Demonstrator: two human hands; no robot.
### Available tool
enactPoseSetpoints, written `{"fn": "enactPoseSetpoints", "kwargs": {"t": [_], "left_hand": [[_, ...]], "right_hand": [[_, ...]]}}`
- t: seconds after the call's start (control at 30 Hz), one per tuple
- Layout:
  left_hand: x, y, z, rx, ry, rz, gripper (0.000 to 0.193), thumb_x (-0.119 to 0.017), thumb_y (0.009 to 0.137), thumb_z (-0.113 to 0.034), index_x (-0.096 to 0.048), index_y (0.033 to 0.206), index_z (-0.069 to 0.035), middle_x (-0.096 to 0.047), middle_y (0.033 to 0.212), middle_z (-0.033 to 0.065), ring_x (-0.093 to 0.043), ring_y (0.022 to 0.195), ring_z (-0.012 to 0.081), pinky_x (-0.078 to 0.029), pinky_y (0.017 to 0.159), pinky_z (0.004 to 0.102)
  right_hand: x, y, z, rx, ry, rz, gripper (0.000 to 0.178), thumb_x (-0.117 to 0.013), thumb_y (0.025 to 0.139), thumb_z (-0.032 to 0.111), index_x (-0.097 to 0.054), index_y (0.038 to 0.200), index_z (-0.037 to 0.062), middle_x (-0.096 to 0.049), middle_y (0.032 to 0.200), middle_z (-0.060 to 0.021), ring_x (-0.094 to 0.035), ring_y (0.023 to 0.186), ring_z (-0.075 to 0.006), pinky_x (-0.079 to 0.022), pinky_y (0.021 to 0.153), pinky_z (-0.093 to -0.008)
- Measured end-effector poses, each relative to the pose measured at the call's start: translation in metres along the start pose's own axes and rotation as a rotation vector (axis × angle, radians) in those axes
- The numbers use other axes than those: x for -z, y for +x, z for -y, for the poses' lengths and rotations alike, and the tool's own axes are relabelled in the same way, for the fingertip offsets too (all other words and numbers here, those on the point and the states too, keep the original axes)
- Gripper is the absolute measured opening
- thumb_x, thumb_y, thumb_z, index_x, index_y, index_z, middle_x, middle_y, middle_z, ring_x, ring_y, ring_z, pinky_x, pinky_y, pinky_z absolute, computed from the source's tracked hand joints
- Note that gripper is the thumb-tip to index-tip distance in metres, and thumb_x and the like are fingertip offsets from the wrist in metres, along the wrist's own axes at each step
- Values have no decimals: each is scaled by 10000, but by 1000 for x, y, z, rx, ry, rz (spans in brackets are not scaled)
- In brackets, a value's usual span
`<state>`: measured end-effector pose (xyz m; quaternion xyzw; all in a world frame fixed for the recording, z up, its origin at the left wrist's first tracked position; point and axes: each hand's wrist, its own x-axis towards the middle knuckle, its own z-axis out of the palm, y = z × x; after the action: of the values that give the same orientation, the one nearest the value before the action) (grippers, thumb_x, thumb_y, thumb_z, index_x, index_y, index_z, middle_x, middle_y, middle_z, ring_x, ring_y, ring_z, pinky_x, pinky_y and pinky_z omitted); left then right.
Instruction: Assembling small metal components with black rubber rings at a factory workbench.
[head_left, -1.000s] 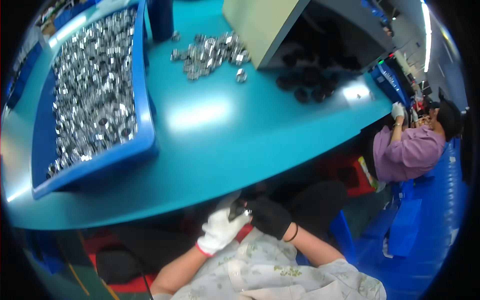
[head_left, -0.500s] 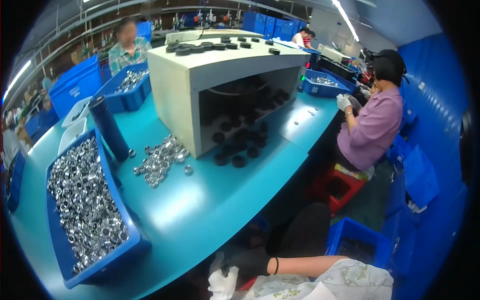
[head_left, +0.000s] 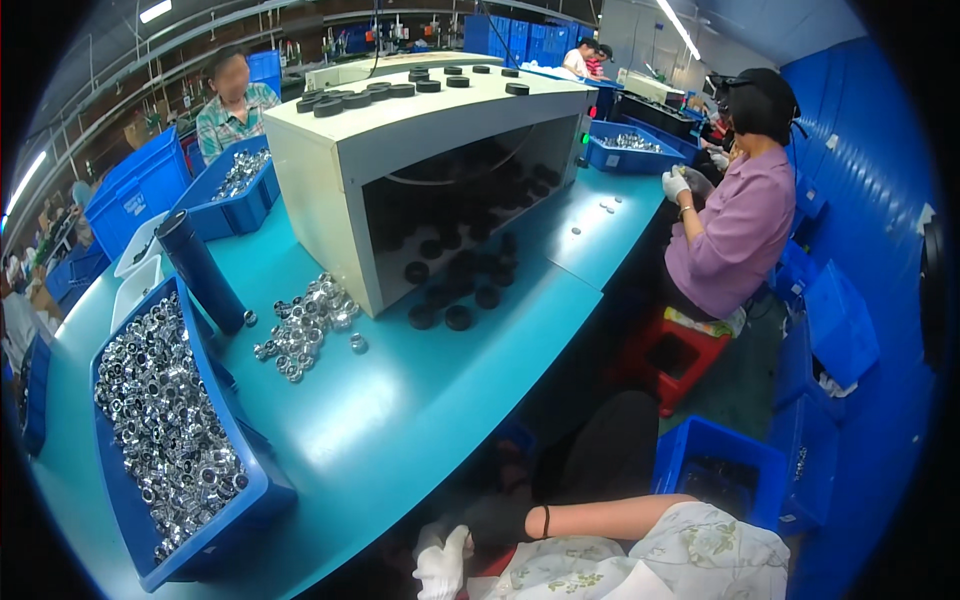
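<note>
Low in the picture, below the table's edge, my right forearm comes in from the right with a floral sleeve and a black band at the wrist. My right hand [head_left: 497, 523] looks dark-covered and melts into the shadow, so its fingers cannot be made out. Against it, on its left, is my left hand [head_left: 440, 566] in a white glove. The white fingers are curled, and what they hold is hidden. Nearest on the table is a blue bin [head_left: 262, 490] full of shiny metal rings [head_left: 180, 420]. A loose pile of metal rings [head_left: 305, 325] lies beyond it.
A cream box-shaped machine [head_left: 320, 215] with an open front stands on the teal table [head_left: 400, 440]; black rings [head_left: 458, 317] spill from it. A dark blue cylinder [head_left: 200, 270] leans beside the bin. A co-worker [head_left: 740, 210] sits at right on a red stool [head_left: 675, 355].
The view has tilted and shifted slightly, so the table items sit a little further left. My hands stay close together below the table edge. The co-worker at right still handles something.
</note>
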<state>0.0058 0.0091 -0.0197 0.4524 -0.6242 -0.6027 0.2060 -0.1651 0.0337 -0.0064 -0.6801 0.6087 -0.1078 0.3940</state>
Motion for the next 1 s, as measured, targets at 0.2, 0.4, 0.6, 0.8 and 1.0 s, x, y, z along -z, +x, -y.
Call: {"fn": "enactPoseSetpoints", "kwargs": {"t": [0.2,0.4,0.6,0.8,1.0], "left_hand": [[-2,2,-16,319,-383,89,208,-692,797,-131,-628,872,53,-659,704,106,-652,648,174,-521,654,269],[-7,0,-12,284,-200,9,163,-628,840,-55,-598,949,63,-645,769,113,-627,587,169,-566,556,285],[-2,0,-8,233,-452,106,175,-601,867,-62,-583,1005,43,-650,839,119,-637,662,167,-545,583,272],[-1,6,5,283,-601,65,133,-555,915,-72,-584,990,35,-639,816,112,-621,639,179,-508,565,278],[-1,9,-19,251,-534,14,362,-621,865,-38,-497,1179,93,-628,856,107,-616,711,149,-520,630,262]], "right_hand": [[35,-10,22,-98,-108,175,253,-579,780,282,-695,913,101,-679,925,-163,-645,889,-351,-505,769,-443],[26,-14,35,-120,-70,113,245,-583,786,279,-691,903,93,-674,915,-182,-646,879,-356,-506,763,-440],[58,-16,43,-100,-105,194,260,-605,759,278,-683,908,79,-667,901,-184,-646,855,-355,-499,750,-449],[39,-8,8,-23,80,-18,319,-611,794,345,-682,901,52,-655,849,-201,-636,815,-368,-491,730,-443],[31,-7,7,42,51,0,252,-634,802,310,-675,806,61,-656,809,-170,-638,770,-355,-494,683,-437]]}}
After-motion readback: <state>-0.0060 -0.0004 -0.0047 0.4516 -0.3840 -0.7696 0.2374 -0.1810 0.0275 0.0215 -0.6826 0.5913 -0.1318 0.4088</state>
